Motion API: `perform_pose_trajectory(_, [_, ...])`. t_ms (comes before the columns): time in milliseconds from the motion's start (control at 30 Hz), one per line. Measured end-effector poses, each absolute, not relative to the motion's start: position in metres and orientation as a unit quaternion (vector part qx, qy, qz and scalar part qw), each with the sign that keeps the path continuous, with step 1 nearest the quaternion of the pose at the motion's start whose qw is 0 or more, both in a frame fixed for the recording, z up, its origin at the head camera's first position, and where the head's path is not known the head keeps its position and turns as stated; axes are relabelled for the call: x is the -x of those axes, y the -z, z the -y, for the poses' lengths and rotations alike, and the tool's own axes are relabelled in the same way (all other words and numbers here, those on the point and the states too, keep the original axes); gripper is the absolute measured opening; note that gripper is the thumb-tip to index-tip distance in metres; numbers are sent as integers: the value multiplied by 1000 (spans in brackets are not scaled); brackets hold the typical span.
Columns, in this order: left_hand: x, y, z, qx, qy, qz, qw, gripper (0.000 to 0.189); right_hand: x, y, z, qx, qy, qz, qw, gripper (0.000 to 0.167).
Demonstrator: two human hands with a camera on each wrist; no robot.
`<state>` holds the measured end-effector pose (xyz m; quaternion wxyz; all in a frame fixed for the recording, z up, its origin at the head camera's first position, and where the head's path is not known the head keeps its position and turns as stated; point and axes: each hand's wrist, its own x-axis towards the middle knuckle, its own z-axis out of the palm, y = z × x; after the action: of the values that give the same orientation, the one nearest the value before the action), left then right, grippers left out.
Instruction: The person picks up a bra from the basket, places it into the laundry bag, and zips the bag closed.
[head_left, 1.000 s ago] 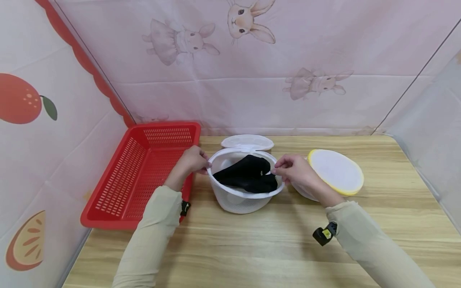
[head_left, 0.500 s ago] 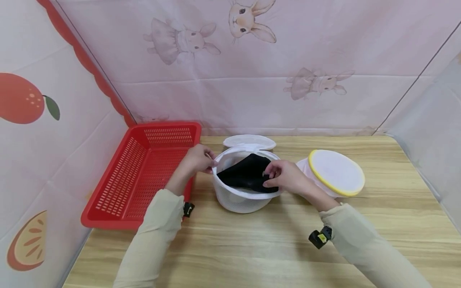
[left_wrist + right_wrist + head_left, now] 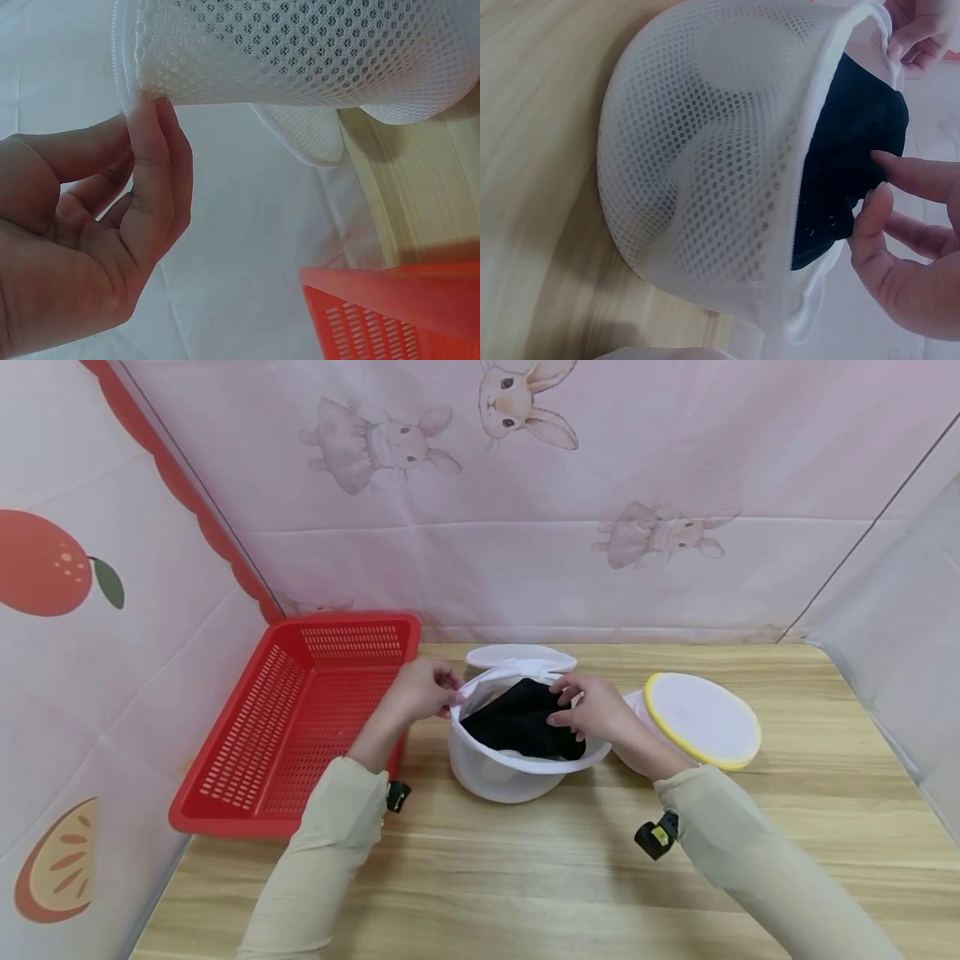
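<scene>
A round white mesh laundry bag (image 3: 498,783) stands on the table with its lid (image 3: 521,656) folded back. Inside lies a black garment (image 3: 517,722); small metal rings show on it in the right wrist view. My left hand (image 3: 423,689) pinches the bag's rim at the left, and the left wrist view shows fingertips on the zippered edge (image 3: 127,67). Over the bag's right side, my right hand (image 3: 596,710) has thumb and forefinger apart, fingertips (image 3: 881,159) right at the black cloth.
A red perforated basket (image 3: 292,822) sits at the left, its near side close to my left forearm. To the right, partly behind my right hand, is another white mesh bag with a yellow zipper edge (image 3: 705,718). A printed cloth wall (image 3: 510,577) closes off the back.
My right hand has gone from the bag's right rim to the black garment, and its fingers have spread. The left hand keeps the rim and has shifted slightly right with it.
</scene>
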<state>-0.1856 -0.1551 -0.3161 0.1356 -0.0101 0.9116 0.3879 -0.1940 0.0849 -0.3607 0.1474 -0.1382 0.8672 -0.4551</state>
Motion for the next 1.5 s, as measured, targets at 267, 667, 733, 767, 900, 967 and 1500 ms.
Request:
perform_pose_trajectory(267, [186,312,150,-4,-390,-913,121,8,204,352,-78,174,448,-865,145,4])
perform_pose_trajectory(667, [187,311,147,22,-436,-892,117,7,198,365,-59,200,458,-852,154,10])
perform_pose_trajectory(733, [187,312,149,29,-439,-891,115,7,197,367,-59,207,460,-848,164,11])
perform_pose_trajectory(767, [187,313,150,33,-438,-891,114,7,197,368,-60,212,463,-843,171,11])
perform_pose_trajectory(900, [188,313,156,50,-429,-895,115,9,198,364,-66,227,462,-832,204,9])
perform_pose_trajectory(967, [188,313,159,53,-424,-897,115,10,199,359,-72,237,456,-831,214,11])
perform_pose_trajectory(1500, [192,327,181,88,-428,-891,122,13,208,366,-103,125,365,-917,104,10])
